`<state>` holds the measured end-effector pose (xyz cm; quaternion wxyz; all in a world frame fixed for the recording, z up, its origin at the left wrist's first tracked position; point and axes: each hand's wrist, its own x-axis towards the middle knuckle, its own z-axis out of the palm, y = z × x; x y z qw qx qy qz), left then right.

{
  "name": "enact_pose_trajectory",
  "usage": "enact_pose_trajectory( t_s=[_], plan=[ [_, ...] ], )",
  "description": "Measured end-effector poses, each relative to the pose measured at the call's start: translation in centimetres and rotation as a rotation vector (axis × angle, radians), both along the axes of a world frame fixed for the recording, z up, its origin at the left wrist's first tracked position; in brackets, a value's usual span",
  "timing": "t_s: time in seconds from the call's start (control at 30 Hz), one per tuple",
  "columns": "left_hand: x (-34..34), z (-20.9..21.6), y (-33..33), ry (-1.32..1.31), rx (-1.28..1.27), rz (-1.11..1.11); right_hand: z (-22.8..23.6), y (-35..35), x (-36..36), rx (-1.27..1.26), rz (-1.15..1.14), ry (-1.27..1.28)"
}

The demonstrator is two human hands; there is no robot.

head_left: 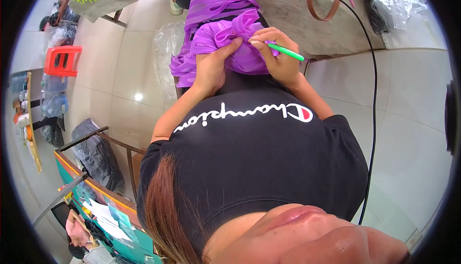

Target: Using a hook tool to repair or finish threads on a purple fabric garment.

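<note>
Glossy purple strips (223,0), many of them looped and bunched, lie across my lap and trail up to the table. My left hand (211,69) pinches the bunch between thumb and fingers. Its other fingers are hidden beneath the purple material. Close by on the right, my right hand (281,55) grips a slim tool with a bright green handle (289,52). The handle points away to the right, and the tool's tip is hidden at the fingers, against the purple bunch. I cannot make out what kind of tool it is.
A grey worktable (297,16) stands ahead, with a brown strap (311,9) hanging over it. A black cable (373,96) runs down my right side. Clear plastic (165,55) and a red stool (63,61) are to the left. Another person (78,228) is at the lower left.
</note>
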<state>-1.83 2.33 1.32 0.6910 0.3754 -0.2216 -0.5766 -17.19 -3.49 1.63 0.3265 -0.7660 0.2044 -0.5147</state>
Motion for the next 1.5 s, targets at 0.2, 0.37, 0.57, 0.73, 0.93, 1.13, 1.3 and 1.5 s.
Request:
enact_pose_trajectory(
  t_s=[0.2,0.37,0.57,0.73,0.93,1.13,1.3,1.5],
  plan=[
    [-0.2,0.1,-0.1,-0.043,-0.051,0.019,0.1,0.1,0.1,-0.050,-0.047,0.093],
    [-0.2,-0.8,-0.2,-0.114,-0.047,0.048,0.5,0.3,0.4,-0.135,-0.155,0.196],
    [-0.1,-0.2,-0.1,-0.097,-0.037,-0.002,0.3,-0.1,0.2,0.011,-0.165,0.161],
    [-0.2,0.1,0.0,0.005,-0.005,-0.016,0.8,0.2,-0.6,0.374,0.027,-0.056],
    [-0.3,0.2,0.1,-0.041,-0.024,-0.031,2.3,-1.5,-0.4,0.022,0.101,0.121],
    [-0.5,0.9,-0.1,-0.079,-0.083,-0.085,2.9,-3.6,-0.9,-0.127,0.145,0.291],
    [-0.3,0.4,-0.2,-0.155,-0.076,-0.055,3.6,-3.6,-1.0,-0.193,0.161,0.230],
    [-0.5,0.8,-0.4,-0.151,-0.108,-0.079,3.2,-4.2,-1.3,-0.164,0.179,0.400]
  ],
)
